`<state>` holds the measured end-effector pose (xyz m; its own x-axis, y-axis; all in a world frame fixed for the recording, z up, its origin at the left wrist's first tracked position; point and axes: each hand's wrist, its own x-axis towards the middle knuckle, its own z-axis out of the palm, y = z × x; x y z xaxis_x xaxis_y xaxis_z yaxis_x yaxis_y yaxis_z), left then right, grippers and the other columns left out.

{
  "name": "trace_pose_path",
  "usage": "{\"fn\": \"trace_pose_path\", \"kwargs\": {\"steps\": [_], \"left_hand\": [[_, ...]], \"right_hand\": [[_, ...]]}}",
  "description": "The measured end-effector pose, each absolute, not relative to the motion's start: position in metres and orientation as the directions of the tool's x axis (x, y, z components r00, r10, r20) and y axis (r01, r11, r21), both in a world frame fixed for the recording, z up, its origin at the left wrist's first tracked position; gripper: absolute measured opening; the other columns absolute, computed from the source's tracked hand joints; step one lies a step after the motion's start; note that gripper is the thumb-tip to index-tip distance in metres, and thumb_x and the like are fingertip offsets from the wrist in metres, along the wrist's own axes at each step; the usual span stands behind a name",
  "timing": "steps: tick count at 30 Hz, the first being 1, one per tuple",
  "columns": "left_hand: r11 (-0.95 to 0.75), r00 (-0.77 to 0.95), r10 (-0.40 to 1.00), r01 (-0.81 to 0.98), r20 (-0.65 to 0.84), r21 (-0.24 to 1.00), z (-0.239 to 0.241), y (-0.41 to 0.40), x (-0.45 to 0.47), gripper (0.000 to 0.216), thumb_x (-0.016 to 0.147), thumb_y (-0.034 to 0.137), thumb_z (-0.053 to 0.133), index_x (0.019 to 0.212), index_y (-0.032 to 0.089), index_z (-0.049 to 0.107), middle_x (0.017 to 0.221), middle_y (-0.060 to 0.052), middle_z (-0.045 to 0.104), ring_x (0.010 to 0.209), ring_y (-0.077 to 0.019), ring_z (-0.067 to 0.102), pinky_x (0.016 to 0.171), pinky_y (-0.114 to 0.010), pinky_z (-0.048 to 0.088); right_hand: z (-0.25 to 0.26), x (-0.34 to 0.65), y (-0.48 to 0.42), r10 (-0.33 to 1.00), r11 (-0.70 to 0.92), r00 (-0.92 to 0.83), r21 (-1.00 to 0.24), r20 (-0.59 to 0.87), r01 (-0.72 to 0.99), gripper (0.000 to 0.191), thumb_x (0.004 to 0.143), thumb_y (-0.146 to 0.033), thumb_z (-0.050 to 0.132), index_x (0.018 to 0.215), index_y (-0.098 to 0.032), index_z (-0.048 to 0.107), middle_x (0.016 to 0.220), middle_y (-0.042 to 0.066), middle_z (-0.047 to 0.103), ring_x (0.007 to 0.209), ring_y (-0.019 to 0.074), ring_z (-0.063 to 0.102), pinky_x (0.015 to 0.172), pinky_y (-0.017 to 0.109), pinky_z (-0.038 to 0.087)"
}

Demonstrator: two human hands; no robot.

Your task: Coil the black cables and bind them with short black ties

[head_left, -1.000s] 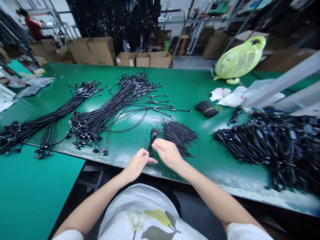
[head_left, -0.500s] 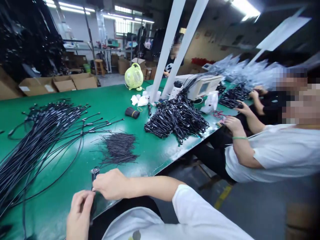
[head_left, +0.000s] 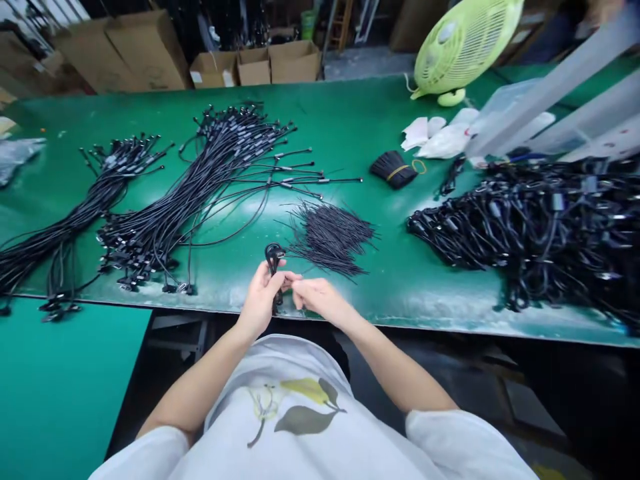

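Observation:
My left hand (head_left: 261,297) is closed around a folded black cable (head_left: 275,255), held upright near the table's front edge. The cable's looped top and a connector show above the fingers, and its lower end hangs below them. My right hand (head_left: 323,298) is pinched shut beside the left fingertips; whatever lies between its fingers is too small to make out. Just beyond the hands is a loose pile of thin black ties (head_left: 335,238). To the left, long straight black cables (head_left: 200,177) lie in a spread bundle.
Another cable bundle (head_left: 100,193) lies farther left on the green table (head_left: 345,100). A heap of coiled black cables (head_left: 540,227) covers the right side. Behind are a banded bundle of black ties (head_left: 393,169), a green fan (head_left: 465,47) and white posts (head_left: 555,80).
My view has swung left and down, so the co-workers at the right are out of sight. Both hands stay together at the cable; the right has shifted from its upper part to beside the left fingertips.

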<state>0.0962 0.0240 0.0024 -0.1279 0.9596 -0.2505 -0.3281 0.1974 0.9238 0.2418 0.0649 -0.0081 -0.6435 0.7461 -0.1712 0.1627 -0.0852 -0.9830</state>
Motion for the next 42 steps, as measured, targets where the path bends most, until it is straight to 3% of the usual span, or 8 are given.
{"fn": "trace_pose_path", "kwargs": {"steps": [3, 6, 9, 16, 24, 30, 36, 42], "left_hand": [[0.191, -0.143, 0.96, -0.286, -0.239, 0.939, 0.0, 0.026, 0.096, 0.047, 0.081, 0.05, 0.065, 0.113, 0.02, 0.049, 0.067, 0.005, 0.06, 0.048, -0.0067, 0.05, 0.052, -0.02, 0.039], [0.207, -0.068, 0.972, -0.189, -0.223, 0.96, 0.0, 0.023, 0.104, 0.042, 0.083, 0.049, 0.063, 0.11, 0.019, 0.051, 0.057, 0.009, 0.051, 0.044, -0.0063, 0.042, 0.049, -0.019, 0.035], [0.237, -0.049, 0.969, -0.11, -0.243, 0.965, -0.001, 0.016, 0.111, 0.04, 0.079, 0.046, 0.068, 0.103, 0.018, 0.055, 0.057, 0.006, 0.052, 0.053, -0.0095, 0.05, 0.056, -0.021, 0.041], [0.452, 0.092, 0.885, -0.404, -0.456, 0.795, -0.012, 0.017, 0.107, 0.055, 0.071, 0.067, 0.067, 0.087, 0.015, 0.06, 0.052, 0.009, 0.038, 0.037, -0.0017, 0.023, 0.04, -0.017, 0.021], [0.515, 0.188, 0.846, -0.527, -0.499, 0.676, -0.009, 0.005, 0.112, 0.044, 0.065, 0.044, 0.084, 0.093, 0.015, 0.065, 0.066, 0.004, 0.043, 0.052, -0.0049, 0.034, 0.045, -0.018, 0.029], [0.298, -0.12, 0.858, -0.675, -0.499, 0.675, -0.003, 0.036, 0.099, 0.026, 0.07, 0.03, 0.078, 0.091, 0.017, 0.068, 0.081, -0.002, 0.061, 0.069, -0.0113, 0.058, 0.055, -0.02, 0.049], [0.194, -0.207, 0.87, -0.692, -0.448, 0.696, -0.004, 0.055, 0.094, 0.022, 0.082, 0.038, 0.062, 0.096, 0.022, 0.069, 0.099, -0.003, 0.07, 0.094, -0.0195, 0.065, 0.084, -0.035, 0.056], [0.203, -0.169, 0.848, -0.771, -0.502, 0.604, 0.004, 0.052, 0.105, 0.023, 0.091, 0.032, 0.049, 0.093, 0.019, 0.068, 0.098, -0.007, 0.073, 0.097, -0.0187, 0.068, 0.083, -0.031, 0.055]], "right_hand": [[0.003, 0.252, 0.074, 0.914, 0.295, -0.363, -0.913, 0.182, 0.283, 0.036, 0.089, -0.049, 0.053, 0.094, -0.015, 0.064, 0.085, 0.005, 0.058, 0.067, 0.0124, 0.051, 0.061, 0.025, 0.042], [0.009, 0.246, 0.082, 0.814, 0.571, -0.365, -0.735, 0.451, 0.366, 0.051, 0.085, -0.047, 0.062, 0.123, -0.015, 0.054, 0.119, 0.014, 0.055, 0.096, 0.0196, 0.057, 0.081, 0.033, 0.048], [0.004, 0.232, 0.087, 0.715, 0.692, -0.508, -0.591, 0.48, 0.415, 0.031, 0.094, -0.04, 0.051, 0.109, -0.015, 0.061, 0.102, 0.01, 0.064, 0.096, 0.019, 0.059, 0.088, 0.033, 0.047], [-0.009, 0.223, 0.098, 0.859, 0.51, -0.313, -0.729, 0.405, 0.456, 0.022, 0.097, -0.034, 0.044, 0.096, -0.018, 0.06, 0.087, 0.003, 0.064, 0.08, 0.0134, 0.059, 0.078, 0.024, 0.045], [-0.002, 0.23, 0.093, 0.927, 0.337, -0.282, -0.884, 0.249, 0.325, 0.018, 0.094, -0.03, 0.047, 0.09, -0.019, 0.061, 0.079, -0.001, 0.061, 0.074, 0.0113, 0.055, 0.075, 0.023, 0.044], [-0.004, 0.234, 0.083, 0.909, 0.399, -0.245, -0.874, 0.338, 0.276, 0.057, 0.083, -0.038, 0.067, 0.132, -0.019, 0.046, 0.13, 0.012, 0.05, 0.106, 0.0182, 0.056, 0.094, 0.033, 0.046], [-0.03, 0.212, 0.065, 0.914, 0.2, -0.365, -0.979, 0.178, 0.025, 0.039, 0.073, -0.027, 0.076, 0.109, -0.023, 0.062, 0.104, 0.001, 0.06, 0.081, 0.0121, 0.059, 0.072, 0.024, 0.049], [-0.037, 0.204, 0.062, 0.932, 0.085, -0.333, -0.98, 0.143, -0.182, 0.045, 0.067, -0.022, 0.078, 0.108, -0.021, 0.061, 0.088, -0.002, 0.059, 0.069, 0.0093, 0.053, 0.069, 0.023, 0.046]]}}
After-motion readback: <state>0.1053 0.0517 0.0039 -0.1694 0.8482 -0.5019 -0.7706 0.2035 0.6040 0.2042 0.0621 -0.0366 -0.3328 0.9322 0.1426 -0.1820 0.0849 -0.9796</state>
